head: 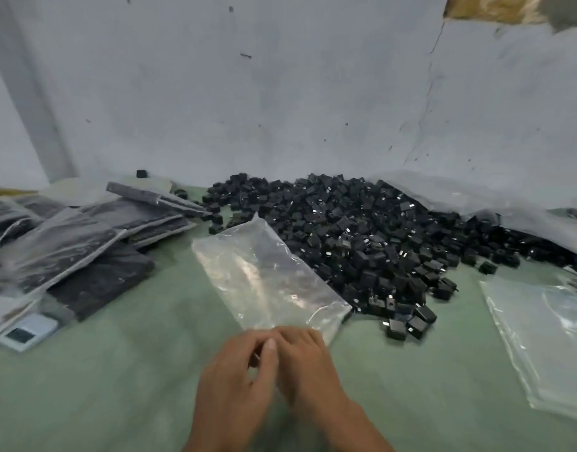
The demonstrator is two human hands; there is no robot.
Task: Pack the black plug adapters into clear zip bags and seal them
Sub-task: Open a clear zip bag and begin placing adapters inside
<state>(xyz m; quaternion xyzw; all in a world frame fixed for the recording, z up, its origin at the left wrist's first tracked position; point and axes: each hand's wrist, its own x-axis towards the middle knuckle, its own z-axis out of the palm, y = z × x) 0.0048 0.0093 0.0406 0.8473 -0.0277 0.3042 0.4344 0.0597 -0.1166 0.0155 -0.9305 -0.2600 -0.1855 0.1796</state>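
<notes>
1. Clear zip bag (264, 275): one, empty. It lies flat on the green table (117, 370) at centre frame, with its near edge at lower centre under the fingers.
2. Left hand (235, 373): lower centre, fingers curled, thumb tip raised, pinching the bag's near edge.
3. Right hand (308, 360): touching the left hand, fingers curled over the same edge. Whether the zip strip is already parted cannot be told.
4. Black plug adapters (355, 230): a loose heap from centre to right of frame, just beside the bag's right side.
5. Step in hand, as judged: opening the mouth. Rub the two film layers apart between thumb and fingers, then draw the hands apart along the strip. Hold one lip up so the mouth faces the heap.
6. Caution: the film looks thin and likely to cling, and the metal prongs may snag it.
7. Also present: filled bags (85, 249) stacked at left of frame; spare bags (541, 337) at right edge.
</notes>
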